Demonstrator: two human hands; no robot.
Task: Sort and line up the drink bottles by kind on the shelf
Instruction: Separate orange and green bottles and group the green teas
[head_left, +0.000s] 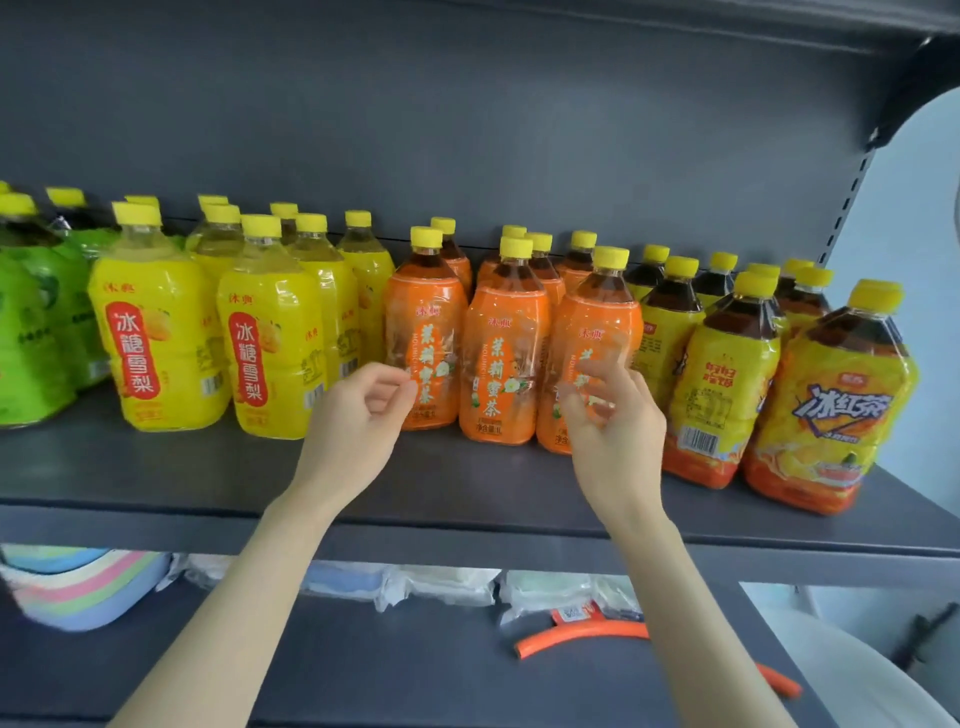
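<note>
Drink bottles (498, 358) stand upright on the dark shelf (156, 467), yellow caps up, grouped green, yellow, orange, yellow-orange. Left hand (358, 421) and right hand (613, 421) hover before the orange ones, fingers loosely curled, holding nothing.

One head-worn camera looks forward and slightly down from close range at a shelf (156, 467) of bottles (498, 338).

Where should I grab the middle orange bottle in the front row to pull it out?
Probably by the narrow neck just under the yellow cap of the middle orange-labelled plastic bottle, coming from the front and above. Neighbouring orange bottles stand close on both sides of its wide body, but the slim necks leave room for fingers.
</note>
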